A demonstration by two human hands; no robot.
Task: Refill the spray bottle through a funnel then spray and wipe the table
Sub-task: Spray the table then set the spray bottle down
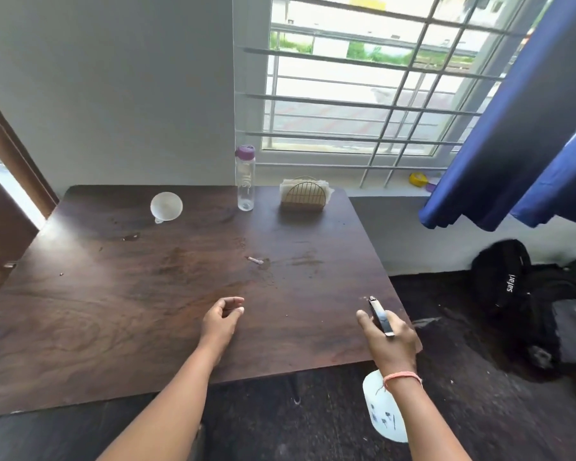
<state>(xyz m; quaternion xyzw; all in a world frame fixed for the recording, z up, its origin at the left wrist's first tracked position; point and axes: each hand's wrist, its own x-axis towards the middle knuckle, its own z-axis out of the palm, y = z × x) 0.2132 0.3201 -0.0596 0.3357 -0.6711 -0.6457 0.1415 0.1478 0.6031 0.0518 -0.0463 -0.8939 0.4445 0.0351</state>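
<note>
Head view: right hand [388, 341] gripped one white plastic spray bottle [383, 410] at the near table [120, 294] edge; left hand [222, 319] hovered, fingers loosely curled, empty. Beyond, on dark woodgrain: one translucent funnel [166, 206], one clear bottle [245, 178], one wire napkin holder [305, 194].

Daylight comes in through the barred window [363, 84] at top right, blown out to near white outside, and a second bright strip shows at the left edge by the door [0, 181]. It throws a pale glare patch on the table [113, 294] near its far left corner; floor under the near edge is dim. Wide-angle bends the window bars and table edges, overall soft, slightly smeared.
</note>
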